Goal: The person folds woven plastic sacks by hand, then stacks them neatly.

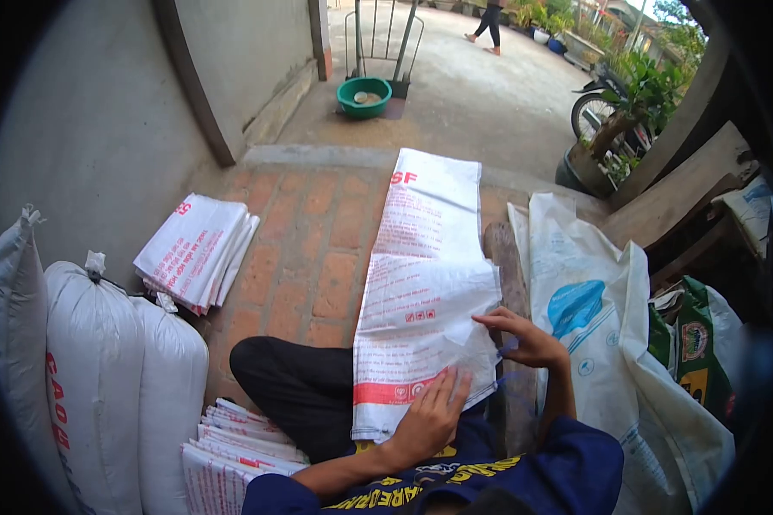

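Note:
A long white sack with red print lies lengthwise from my lap onto the brick floor, its near end showing a red band. My left hand rests flat on the sack near that band, fingers spread. At the sack's right edge, my right hand has its index finger stretched over the material and its other fingers curled near a thin blue strand. Whether it pinches anything is unclear. A stack of folded printed sacks sits on the bricks at left, and another stack lies beside my folded leg.
Full white sacks stand at left. A wooden log and white sheeting lie at right. Ahead are a green basin, a metal hand cart, a potted plant, a motorbike and a walking person.

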The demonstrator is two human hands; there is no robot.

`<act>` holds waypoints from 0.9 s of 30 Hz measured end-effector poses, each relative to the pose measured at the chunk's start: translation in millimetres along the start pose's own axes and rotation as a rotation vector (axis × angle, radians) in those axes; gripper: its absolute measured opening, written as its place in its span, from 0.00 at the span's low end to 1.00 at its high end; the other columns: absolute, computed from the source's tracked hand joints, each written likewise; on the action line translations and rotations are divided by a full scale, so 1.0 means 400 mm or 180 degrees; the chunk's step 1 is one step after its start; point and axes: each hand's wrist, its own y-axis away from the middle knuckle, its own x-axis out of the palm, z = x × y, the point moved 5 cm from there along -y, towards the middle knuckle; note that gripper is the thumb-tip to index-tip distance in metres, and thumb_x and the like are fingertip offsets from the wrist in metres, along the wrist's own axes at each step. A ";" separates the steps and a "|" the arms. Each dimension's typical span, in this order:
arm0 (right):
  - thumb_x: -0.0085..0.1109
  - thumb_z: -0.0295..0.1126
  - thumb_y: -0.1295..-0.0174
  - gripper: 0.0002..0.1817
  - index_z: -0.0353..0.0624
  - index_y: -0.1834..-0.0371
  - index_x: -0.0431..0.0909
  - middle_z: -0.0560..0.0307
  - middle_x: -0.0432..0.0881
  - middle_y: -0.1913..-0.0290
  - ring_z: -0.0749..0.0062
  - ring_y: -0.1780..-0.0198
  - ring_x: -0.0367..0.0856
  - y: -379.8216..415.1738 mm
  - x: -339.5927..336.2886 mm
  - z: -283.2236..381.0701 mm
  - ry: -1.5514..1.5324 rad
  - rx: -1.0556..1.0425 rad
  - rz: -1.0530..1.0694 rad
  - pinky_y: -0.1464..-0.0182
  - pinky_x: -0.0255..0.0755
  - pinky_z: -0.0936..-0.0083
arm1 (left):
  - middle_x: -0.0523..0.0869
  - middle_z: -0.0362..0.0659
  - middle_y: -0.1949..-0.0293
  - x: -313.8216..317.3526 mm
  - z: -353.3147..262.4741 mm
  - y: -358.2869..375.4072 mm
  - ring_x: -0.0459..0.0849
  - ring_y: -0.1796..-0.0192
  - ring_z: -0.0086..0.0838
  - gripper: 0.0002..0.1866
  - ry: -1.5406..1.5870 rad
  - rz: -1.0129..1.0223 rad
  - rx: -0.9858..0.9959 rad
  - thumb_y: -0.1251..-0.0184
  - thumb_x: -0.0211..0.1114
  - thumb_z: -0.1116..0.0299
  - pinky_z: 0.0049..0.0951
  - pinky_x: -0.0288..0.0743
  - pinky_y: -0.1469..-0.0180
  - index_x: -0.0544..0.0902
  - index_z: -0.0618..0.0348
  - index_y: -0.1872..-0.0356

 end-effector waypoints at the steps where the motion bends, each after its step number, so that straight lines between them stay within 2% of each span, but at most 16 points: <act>1: 0.58 0.09 0.54 0.39 0.44 0.33 0.70 0.54 0.71 0.42 0.67 0.42 0.73 -0.002 0.011 -0.001 0.0050 -0.0042 -0.0016 0.36 0.64 0.71 | 0.70 0.65 0.37 -0.004 0.009 -0.001 0.73 0.36 0.52 0.38 -0.0033 -0.0051 0.0027 0.43 0.64 0.68 0.42 0.70 0.38 0.61 0.66 0.30; 3: 0.63 0.17 0.58 0.26 0.43 0.49 0.80 0.54 0.71 0.41 0.61 0.43 0.74 -0.007 0.009 -0.006 0.1719 -0.0227 -0.0690 0.33 0.59 0.65 | 0.82 0.60 0.50 -0.035 0.032 0.000 0.84 0.51 0.45 0.24 0.0276 -0.0206 -0.0103 0.41 0.59 0.74 0.34 0.78 0.49 0.72 0.70 0.42; 4: 0.63 0.17 0.58 0.26 0.43 0.49 0.80 0.54 0.71 0.41 0.61 0.43 0.74 -0.016 0.005 0.003 0.1737 -0.0271 -0.0713 0.33 0.59 0.65 | 0.82 0.60 0.50 -0.052 0.037 -0.005 0.84 0.51 0.45 0.24 0.0235 -0.0234 -0.0088 0.41 0.59 0.74 0.34 0.78 0.49 0.72 0.70 0.42; 6: 0.65 0.25 0.56 0.11 0.44 0.66 0.80 0.54 0.73 0.43 0.60 0.41 0.72 -0.022 0.005 0.037 0.1606 -0.0756 -0.0682 0.32 0.55 0.60 | 0.84 0.55 0.59 -0.107 0.043 -0.017 0.86 0.61 0.42 0.17 0.0261 -0.0616 0.0018 0.43 0.59 0.76 0.35 0.80 0.59 0.75 0.68 0.51; 8: 0.67 0.36 0.49 0.09 0.48 0.69 0.79 0.53 0.82 0.57 0.61 0.51 0.81 -0.035 0.011 -0.004 0.0565 -0.0732 -0.0374 0.38 0.63 0.62 | 0.84 0.53 0.63 -0.154 0.047 -0.023 0.85 0.64 0.43 0.19 0.0238 -0.0757 0.0036 0.44 0.62 0.75 0.36 0.79 0.61 0.74 0.66 0.50; 10: 0.65 0.44 0.44 0.15 0.43 0.66 0.79 0.51 0.82 0.62 0.60 0.58 0.82 -0.035 0.009 -0.027 0.0258 -0.0703 -0.1065 0.46 0.70 0.64 | 0.82 0.52 0.63 -0.210 0.046 -0.024 0.84 0.64 0.43 0.22 0.0043 -0.1121 -0.0190 0.46 0.65 0.74 0.38 0.77 0.62 0.73 0.64 0.48; 11: 0.65 0.44 0.44 0.15 0.43 0.66 0.79 0.51 0.82 0.62 0.60 0.58 0.82 -0.038 0.021 -0.041 0.0258 -0.0706 -0.1088 0.46 0.70 0.64 | 0.81 0.51 0.61 -0.217 0.057 -0.022 0.83 0.61 0.43 0.24 -0.0009 -0.0906 -0.0545 0.49 0.65 0.74 0.39 0.75 0.58 0.72 0.61 0.48; 13: 0.48 0.57 0.37 0.29 0.37 0.67 0.80 0.49 0.84 0.64 0.64 0.62 0.82 -0.033 0.008 -0.090 -0.1965 -0.0743 -0.1815 0.57 0.73 0.72 | 0.80 0.50 0.61 -0.238 0.075 -0.002 0.82 0.60 0.43 0.23 -0.0341 -0.0626 -0.0744 0.50 0.64 0.75 0.39 0.74 0.56 0.72 0.61 0.49; 14: 0.36 0.69 0.38 0.42 0.34 0.68 0.79 0.49 0.83 0.66 0.66 0.63 0.81 -0.038 -0.007 -0.074 -0.1736 -0.0679 -0.2120 0.58 0.73 0.73 | 0.79 0.50 0.61 -0.243 0.097 0.014 0.81 0.59 0.43 0.23 -0.0672 -0.0349 -0.0968 0.52 0.64 0.76 0.39 0.73 0.53 0.73 0.61 0.50; 16: 0.48 0.64 0.39 0.35 0.36 0.68 0.78 0.50 0.82 0.67 0.65 0.63 0.81 -0.034 -0.036 -0.087 -0.1361 -0.1334 -0.2007 0.57 0.72 0.74 | 0.79 0.48 0.65 -0.255 0.163 0.049 0.80 0.59 0.42 0.22 -0.0677 0.0000 -0.1467 0.55 0.64 0.77 0.40 0.72 0.53 0.75 0.61 0.53; 18: 0.60 0.53 0.41 0.24 0.38 0.68 0.78 0.51 0.82 0.66 0.66 0.60 0.81 -0.011 -0.038 -0.066 -0.0818 -0.1079 -0.1756 0.53 0.71 0.72 | 0.81 0.47 0.66 -0.301 0.204 0.068 0.81 0.61 0.43 0.20 -0.0783 -0.0229 -0.1130 0.58 0.63 0.79 0.40 0.72 0.56 0.78 0.60 0.57; 19: 0.68 0.38 0.48 0.13 0.41 0.69 0.78 0.53 0.82 0.64 0.65 0.60 0.81 -0.011 -0.044 -0.049 -0.0588 -0.1389 -0.1541 0.54 0.72 0.71 | 0.81 0.47 0.67 -0.328 0.218 0.077 0.81 0.63 0.43 0.18 -0.0536 -0.0399 -0.0891 0.59 0.63 0.79 0.40 0.72 0.58 0.79 0.59 0.60; 20: 0.67 0.36 0.51 0.13 0.41 0.66 0.79 0.55 0.82 0.64 0.63 0.59 0.81 -0.019 -0.044 -0.031 0.0603 -0.1303 -0.1511 0.50 0.72 0.69 | 0.82 0.47 0.68 -0.350 0.226 0.082 0.81 0.64 0.43 0.17 -0.0258 -0.0567 -0.0675 0.61 0.62 0.80 0.39 0.73 0.60 0.81 0.59 0.63; 22: 0.64 0.38 0.51 0.16 0.40 0.63 0.81 0.52 0.84 0.60 0.59 0.55 0.83 -0.042 -0.022 -0.057 0.0903 -0.1220 -0.1237 0.45 0.70 0.65 | 0.86 0.45 0.67 -0.407 0.211 0.080 0.85 0.63 0.41 0.18 -0.0207 -0.1050 -0.0234 0.64 0.62 0.81 0.36 0.76 0.60 0.82 0.60 0.65; 26: 0.60 0.41 0.45 0.16 0.41 0.61 0.84 0.49 0.86 0.58 0.57 0.51 0.84 -0.050 -0.008 -0.170 -0.0087 -0.0648 -0.0594 0.40 0.67 0.60 | 0.88 0.45 0.66 -0.481 0.218 0.094 0.87 0.62 0.38 0.12 -0.0447 -0.1978 0.0406 0.51 0.67 0.78 0.39 0.77 0.57 0.82 0.60 0.63; 27: 0.61 0.42 0.42 0.15 0.42 0.62 0.84 0.49 0.86 0.57 0.56 0.50 0.84 -0.053 -0.021 -0.154 -0.0292 -0.1115 -0.0532 0.38 0.66 0.57 | 0.88 0.48 0.65 -0.490 0.254 0.111 0.87 0.63 0.40 0.10 -0.0352 -0.2271 0.0424 0.45 0.68 0.73 0.40 0.77 0.56 0.82 0.60 0.62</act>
